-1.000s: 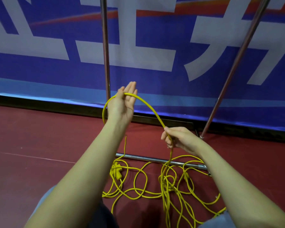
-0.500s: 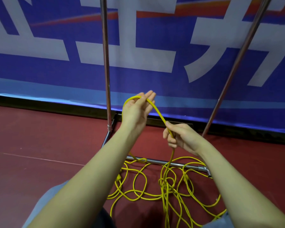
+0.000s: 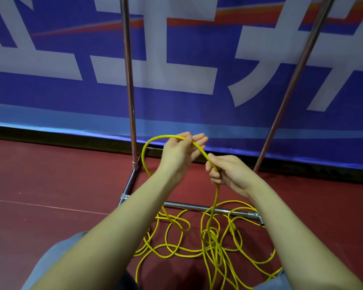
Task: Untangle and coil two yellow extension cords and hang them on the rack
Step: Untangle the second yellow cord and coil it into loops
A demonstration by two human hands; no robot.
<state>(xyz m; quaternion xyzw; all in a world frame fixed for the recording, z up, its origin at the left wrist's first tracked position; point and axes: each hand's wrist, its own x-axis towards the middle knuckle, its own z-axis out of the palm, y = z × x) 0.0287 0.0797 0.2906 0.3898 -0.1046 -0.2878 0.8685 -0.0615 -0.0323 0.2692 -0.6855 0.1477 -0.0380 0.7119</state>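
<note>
- A person's left hand [image 3: 181, 152] holds up a loop of yellow cord [image 3: 200, 150] just in front of the rack [image 3: 128, 80], the strand lying across the hand under the thumb while the other fingers stretch forward nearly straight.
- The right hand [image 3: 225, 171], just beside the left and nearer the rack's front base bar [image 3: 210, 209], has its fingers curled round the same strand, thumb pressed along it, and the cord drops from this fist straight to the floor.
- The rest of the cord lies as a loose tangle [image 3: 210, 239] on the red floor [image 3: 50, 185], draped over and in front of the base bar; nothing yet hangs on the rack.
- Handling, as a judgement: the cord looks light and springy, holding an open arch rather than collapsing, with a smooth jacket likely to slide through a loose grip; it is best gripped on the free run just above the tangle, feeding length hand to hand, not pulled hard where loops cross.
- Count: two hands, both on one strand; two upright rack poles and one front bar in view.
- The task names two cords, but how many separate cords make up the pile cannot be told, and no plug end shows clearly.
- A blue banner [image 3: 50, 91] with white lettering hangs behind the rack.
</note>
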